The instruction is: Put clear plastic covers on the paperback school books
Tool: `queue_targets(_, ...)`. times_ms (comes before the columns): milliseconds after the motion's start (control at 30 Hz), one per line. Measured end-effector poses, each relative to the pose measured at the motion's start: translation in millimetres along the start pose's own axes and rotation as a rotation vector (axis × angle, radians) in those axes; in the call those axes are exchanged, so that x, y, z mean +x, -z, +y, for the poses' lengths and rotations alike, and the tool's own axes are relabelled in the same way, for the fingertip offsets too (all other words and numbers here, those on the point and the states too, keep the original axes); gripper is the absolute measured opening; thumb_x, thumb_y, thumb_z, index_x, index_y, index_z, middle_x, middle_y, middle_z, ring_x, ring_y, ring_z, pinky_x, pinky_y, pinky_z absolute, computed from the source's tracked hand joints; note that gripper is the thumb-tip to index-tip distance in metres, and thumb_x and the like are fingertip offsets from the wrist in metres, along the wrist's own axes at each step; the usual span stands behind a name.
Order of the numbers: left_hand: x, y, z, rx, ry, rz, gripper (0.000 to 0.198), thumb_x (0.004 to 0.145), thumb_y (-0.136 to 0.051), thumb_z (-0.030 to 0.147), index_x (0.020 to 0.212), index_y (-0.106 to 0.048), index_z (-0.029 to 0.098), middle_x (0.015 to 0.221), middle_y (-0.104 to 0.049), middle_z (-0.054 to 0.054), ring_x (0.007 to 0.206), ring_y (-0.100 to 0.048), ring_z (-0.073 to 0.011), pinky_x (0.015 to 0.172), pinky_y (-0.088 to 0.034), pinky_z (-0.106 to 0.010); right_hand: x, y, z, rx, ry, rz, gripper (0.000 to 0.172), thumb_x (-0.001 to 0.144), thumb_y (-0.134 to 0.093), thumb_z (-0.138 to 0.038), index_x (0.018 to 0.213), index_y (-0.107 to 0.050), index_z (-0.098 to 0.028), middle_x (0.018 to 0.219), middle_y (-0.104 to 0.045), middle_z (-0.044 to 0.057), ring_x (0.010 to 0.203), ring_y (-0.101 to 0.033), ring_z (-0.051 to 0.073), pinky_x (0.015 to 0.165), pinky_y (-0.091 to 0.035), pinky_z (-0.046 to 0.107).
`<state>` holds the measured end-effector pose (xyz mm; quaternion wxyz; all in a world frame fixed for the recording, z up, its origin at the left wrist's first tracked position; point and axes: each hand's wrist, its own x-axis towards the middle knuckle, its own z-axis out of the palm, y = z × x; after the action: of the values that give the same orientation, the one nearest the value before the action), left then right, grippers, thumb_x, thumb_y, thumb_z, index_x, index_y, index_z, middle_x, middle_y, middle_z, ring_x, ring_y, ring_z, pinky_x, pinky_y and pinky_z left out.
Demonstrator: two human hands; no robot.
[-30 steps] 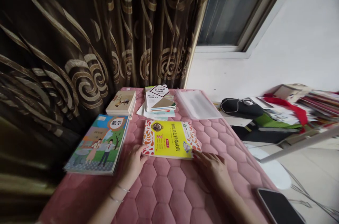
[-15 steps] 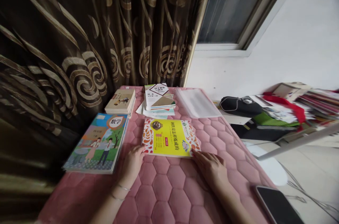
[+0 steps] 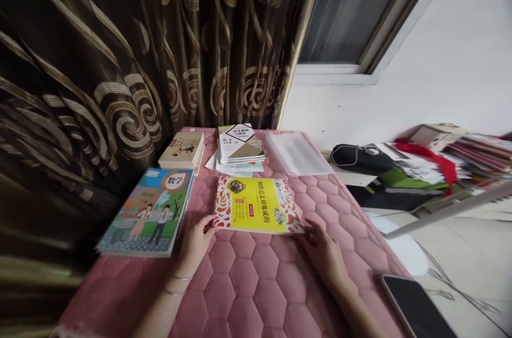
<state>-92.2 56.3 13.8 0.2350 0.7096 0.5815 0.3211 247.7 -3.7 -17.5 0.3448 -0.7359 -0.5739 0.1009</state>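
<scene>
Both hands have stayed put at the yellow book (image 3: 256, 205) for the last sec; only the view drifted, so it's lying flat, not lifted. Left hand (image 3: 196, 239) fingertips touch its near-left corner, right hand (image 3: 324, 252) its near-right corner, fingers loosely spread, gripping nothing. Left of the left hand, a textbook (image 3: 150, 210) reads 数学. Yellow cover's writing too small to read.

On the counter (image 3: 256, 284): workbook (image 3: 256, 204) in the middle, textbook (image 3: 150, 212) to its left, two book stacks (image 3: 240, 149) behind, phone (image 3: 416, 306) at near right.
</scene>
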Motion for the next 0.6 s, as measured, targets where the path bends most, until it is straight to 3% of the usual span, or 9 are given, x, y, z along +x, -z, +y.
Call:
queue_targets(300,3.0,-0.4,-0.3,0.186,-0.091,0.049,0.031,0.076,-0.067,0.011,0.104,-0.069,0.025,0.104,-0.073,-0.005,0.093,-0.07,-0.021,0.085,-0.056,-0.034,0.0,8.9,-11.2,-0.041,0.037,-0.021,0.033,0.079,-0.054,-0.047,0.09,-0.069,-0.02,0.085,-0.074,0.009,0.079,-0.067,0.025,0.075,-0.05,0.038)
queue_targets(600,4.6,-0.7,-1.7,0.174,-0.033,0.025,0.022,0.077,-0.063,0.013,0.093,-0.072,0.024,0.095,-0.075,-0.003,0.088,-0.07,-0.0202,0.083,-0.055,-0.034,-1.3,2.1,1.5,-0.187,0.243,0.069,0.03,0.082,-0.051,-0.04,0.085,-0.072,-0.019,0.087,-0.074,0.011,0.082,-0.067,0.026,0.08,-0.047,0.038)
